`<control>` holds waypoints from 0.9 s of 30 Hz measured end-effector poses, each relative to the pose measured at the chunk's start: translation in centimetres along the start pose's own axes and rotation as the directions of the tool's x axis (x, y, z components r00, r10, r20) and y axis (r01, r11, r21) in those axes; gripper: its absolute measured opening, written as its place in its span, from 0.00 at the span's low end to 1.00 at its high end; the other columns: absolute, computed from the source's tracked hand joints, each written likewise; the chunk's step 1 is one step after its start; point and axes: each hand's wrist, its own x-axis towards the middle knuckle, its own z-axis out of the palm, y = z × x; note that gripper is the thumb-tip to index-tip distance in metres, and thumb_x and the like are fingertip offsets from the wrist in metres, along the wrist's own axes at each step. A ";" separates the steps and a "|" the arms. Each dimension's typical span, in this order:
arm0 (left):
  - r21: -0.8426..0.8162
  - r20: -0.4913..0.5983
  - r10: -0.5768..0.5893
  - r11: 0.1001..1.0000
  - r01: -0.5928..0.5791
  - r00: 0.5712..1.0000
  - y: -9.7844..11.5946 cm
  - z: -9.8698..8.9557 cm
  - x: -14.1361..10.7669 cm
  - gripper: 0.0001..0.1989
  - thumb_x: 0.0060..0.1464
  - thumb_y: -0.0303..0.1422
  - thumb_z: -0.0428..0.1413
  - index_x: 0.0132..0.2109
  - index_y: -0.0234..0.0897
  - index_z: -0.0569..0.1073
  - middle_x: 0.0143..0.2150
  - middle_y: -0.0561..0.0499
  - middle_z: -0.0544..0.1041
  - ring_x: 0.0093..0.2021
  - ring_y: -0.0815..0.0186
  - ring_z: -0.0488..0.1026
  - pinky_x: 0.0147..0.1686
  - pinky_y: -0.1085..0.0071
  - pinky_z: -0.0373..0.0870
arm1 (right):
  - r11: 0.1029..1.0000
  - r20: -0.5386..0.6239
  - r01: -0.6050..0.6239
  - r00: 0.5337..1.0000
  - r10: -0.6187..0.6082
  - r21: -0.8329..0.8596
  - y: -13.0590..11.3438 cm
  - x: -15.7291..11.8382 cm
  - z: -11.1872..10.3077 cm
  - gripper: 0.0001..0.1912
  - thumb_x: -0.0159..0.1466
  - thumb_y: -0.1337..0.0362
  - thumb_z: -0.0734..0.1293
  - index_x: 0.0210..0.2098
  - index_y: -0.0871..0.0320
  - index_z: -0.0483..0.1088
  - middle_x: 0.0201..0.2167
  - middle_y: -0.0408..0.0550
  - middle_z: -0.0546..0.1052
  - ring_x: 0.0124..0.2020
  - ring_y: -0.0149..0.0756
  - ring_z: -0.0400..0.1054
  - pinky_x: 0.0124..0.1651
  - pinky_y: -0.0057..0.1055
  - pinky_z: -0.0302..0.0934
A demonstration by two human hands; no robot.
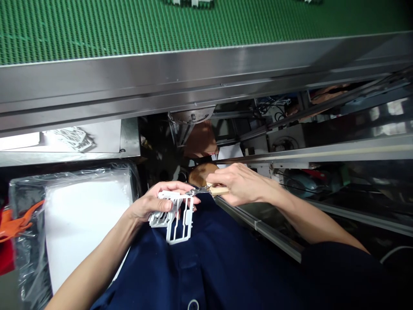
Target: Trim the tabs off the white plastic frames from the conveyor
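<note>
My left hand (155, 203) grips a white moulded plastic part (176, 217), a lattice-like frame with slots, held in front of my navy shirt (209, 262). My right hand (241, 183) is closed around a small tool (203, 189) with a wooden handle and a metal tip. That tip reaches the upper right corner of the white part and appears to touch it. A round brown object (200, 174) sits just behind the tool, partly hidden by my right hand.
A green mesh conveyor belt (129, 26) runs along the top, edged by a steel frame (161, 82). Left of me are a plastic-wrapped white stack (80, 224), an orange clip (16, 224) and white plastic parts (74, 137) on a ledge. Machinery and cables fill the space below the frame.
</note>
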 end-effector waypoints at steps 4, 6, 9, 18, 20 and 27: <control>-0.006 -0.010 0.022 1.000 -0.022 1.000 0.1 0.5 0.1 0.25 0.47 0.33 0.64 0.52 0.32 0.71 0.49 0.36 0.75 0.46 0.49 0.74 0.34 0.71 0.74 | 0.999 -0.067 -0.042 0.997 0.041 -0.018 0.0 -0.1 1.1 0.05 0.56 0.69 0.60 0.32 0.57 0.65 0.24 0.41 0.67 0.23 0.28 0.54 0.26 0.28 0.40; -0.008 -0.021 0.014 1.000 -0.014 1.000 0.2 0.7 0.2 0.25 0.47 0.34 0.63 0.52 0.31 0.71 0.49 0.37 0.75 0.46 0.50 0.74 0.34 0.72 0.74 | 0.995 -0.098 -0.050 0.994 0.041 -0.090 -0.2 -0.2 1.5 0.05 0.56 0.68 0.60 0.33 0.58 0.65 0.26 0.43 0.68 0.25 0.29 0.55 0.27 0.29 0.41; -0.006 -0.025 -0.003 1.000 0.003 1.000 0.3 0.8 0.2 0.25 0.48 0.34 0.63 0.52 0.31 0.71 0.49 0.38 0.76 0.46 0.51 0.74 0.34 0.72 0.74 | 0.984 -0.127 -0.045 0.992 0.023 -0.175 -0.5 -0.4 1.8 0.09 0.56 0.68 0.60 0.37 0.58 0.66 0.30 0.45 0.69 0.30 0.32 0.58 0.31 0.31 0.43; 0.034 -0.046 -0.023 0.999 0.025 0.999 0.4 0.8 0.0 0.27 0.47 0.35 0.64 0.54 0.30 0.70 0.49 0.38 0.75 0.46 0.52 0.74 0.35 0.74 0.73 | 0.970 -0.123 -0.031 0.992 0.001 -0.241 -1.1 -0.5 1.6 0.09 0.55 0.68 0.61 0.36 0.58 0.66 0.30 0.45 0.68 0.30 0.33 0.59 0.33 0.31 0.46; 0.044 -0.043 -0.022 0.999 0.024 0.999 0.4 0.8 -0.1 0.27 0.47 0.35 0.63 0.54 0.30 0.70 0.49 0.38 0.75 0.46 0.52 0.73 0.35 0.74 0.73 | 0.969 -0.118 -0.034 0.993 0.006 -0.245 -1.2 -0.5 1.6 0.08 0.55 0.68 0.61 0.36 0.58 0.66 0.29 0.45 0.68 0.29 0.33 0.58 0.33 0.31 0.45; 0.051 -0.028 -0.016 0.999 0.017 0.999 0.1 0.6 -0.2 0.27 0.48 0.35 0.63 0.54 0.30 0.69 0.50 0.38 0.75 0.47 0.53 0.73 0.35 0.74 0.72 | 0.963 -0.131 -0.019 0.991 -0.017 -0.269 -1.3 -0.4 1.7 0.07 0.55 0.68 0.61 0.35 0.58 0.66 0.28 0.45 0.68 0.29 0.32 0.58 0.32 0.32 0.44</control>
